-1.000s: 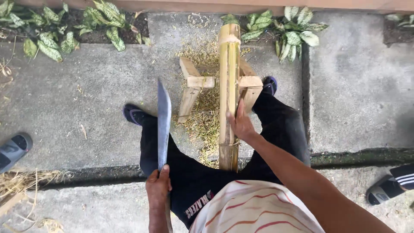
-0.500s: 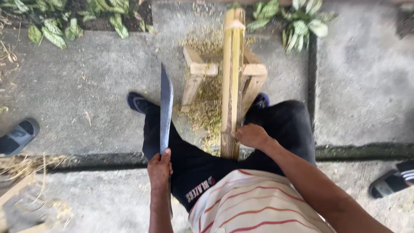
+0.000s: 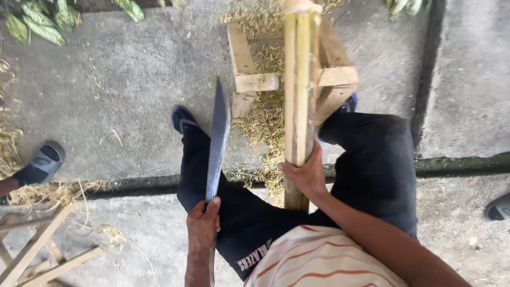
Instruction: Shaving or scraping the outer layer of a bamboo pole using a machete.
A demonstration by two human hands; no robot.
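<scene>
My left hand (image 3: 203,224) grips the handle of a long dark machete (image 3: 218,141), its blade pointing away from me over my left thigh. My right hand (image 3: 304,175) is closed around the near part of a thick split bamboo pole (image 3: 298,79). The pole runs away from me between my knees and rests on a small wooden stand (image 3: 256,82). I sit with dark trousers and a striped shirt, one sandalled foot (image 3: 184,120) on each side of the stand.
Bamboo shavings (image 3: 262,127) litter the concrete under the stand. Another person's sandalled foot (image 3: 41,163) is at the left edge and a second one (image 3: 498,206) at the right. Wooden slats (image 3: 37,254) lie at lower left. Green leaves (image 3: 42,21) line the top.
My right hand has slid down the bamboo pole towards me. The view has tilted down and closer. The machete stays raised in my left hand.
</scene>
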